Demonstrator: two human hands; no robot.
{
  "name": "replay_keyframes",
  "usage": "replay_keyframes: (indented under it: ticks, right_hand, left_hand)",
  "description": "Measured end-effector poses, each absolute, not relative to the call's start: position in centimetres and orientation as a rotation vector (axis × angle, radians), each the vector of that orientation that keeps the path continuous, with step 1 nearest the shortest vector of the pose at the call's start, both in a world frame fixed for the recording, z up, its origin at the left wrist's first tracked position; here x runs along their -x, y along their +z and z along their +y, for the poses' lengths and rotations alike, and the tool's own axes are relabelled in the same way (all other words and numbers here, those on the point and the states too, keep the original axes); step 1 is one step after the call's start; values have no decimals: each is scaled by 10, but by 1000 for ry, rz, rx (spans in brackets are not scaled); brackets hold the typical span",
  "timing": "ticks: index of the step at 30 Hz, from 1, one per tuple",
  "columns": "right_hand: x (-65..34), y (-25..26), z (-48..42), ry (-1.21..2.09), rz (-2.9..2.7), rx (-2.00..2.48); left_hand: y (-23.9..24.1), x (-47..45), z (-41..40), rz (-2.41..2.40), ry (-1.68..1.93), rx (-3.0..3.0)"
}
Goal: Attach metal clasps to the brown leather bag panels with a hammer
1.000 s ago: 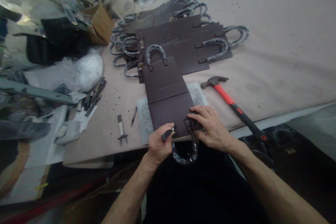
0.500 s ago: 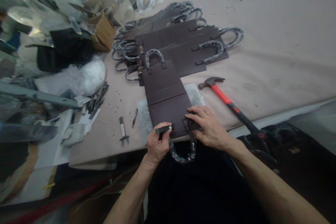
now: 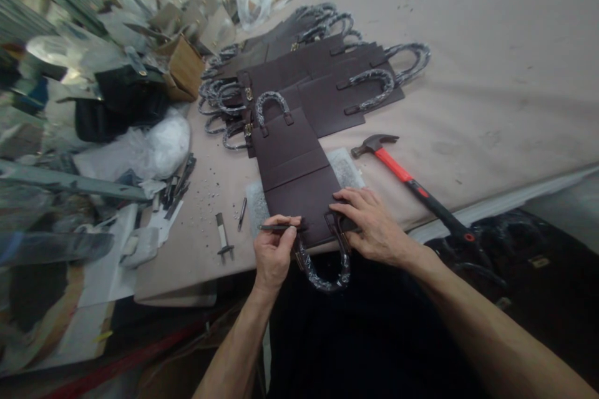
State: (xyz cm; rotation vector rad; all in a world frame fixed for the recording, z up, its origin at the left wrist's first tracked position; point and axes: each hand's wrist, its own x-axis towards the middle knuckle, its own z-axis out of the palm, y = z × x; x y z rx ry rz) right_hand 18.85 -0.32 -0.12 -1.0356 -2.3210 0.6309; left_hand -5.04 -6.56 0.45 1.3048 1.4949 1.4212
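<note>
A dark brown leather bag panel (image 3: 296, 159) lies lengthwise before me, with a plastic-wrapped handle (image 3: 274, 100) at its far end. Another wrapped handle (image 3: 326, 279) hangs past the table edge at the near end. My left hand (image 3: 272, 255) is closed on a slim dark tool (image 3: 276, 227), its tip pointing right, over the panel's near left corner beside that handle's end. I cannot make out the tool's kind. My right hand (image 3: 367, 221) rests with fingers spread on the panel's near right side, by the handle's right tab (image 3: 333, 221).
A claw hammer (image 3: 412, 184) with a red and black grip lies at right. Left are a two-pronged tool (image 3: 223, 238) and a thin metal rod (image 3: 242, 214). More brown panels (image 3: 309, 75) with wrapped handles are piled behind. Plastic bags (image 3: 161, 143) and a cardboard box (image 3: 184, 68) crowd the left.
My left hand has shifted slightly left and turned the tool, which now shows as a thin strip with its back end pointing left. My right hand stays on the panel.
</note>
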Motion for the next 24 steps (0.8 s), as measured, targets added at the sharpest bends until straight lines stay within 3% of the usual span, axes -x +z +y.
replay_keyframes:
  ticks: [8, 14, 24]
  right_hand:
    - [-189, -2, -3, 627, -2342, 1043]
    - [-188, -1, -3, 646, -2331, 1027]
    - [-188, -1, -3, 633, -2352, 1045]
  left_hand:
    - [11, 48, -72, 1802, 1231, -1548]
    - [12, 64, -73, 1642, 1127, -1824]
    - [8, 61, -64, 1607, 1212, -1737]
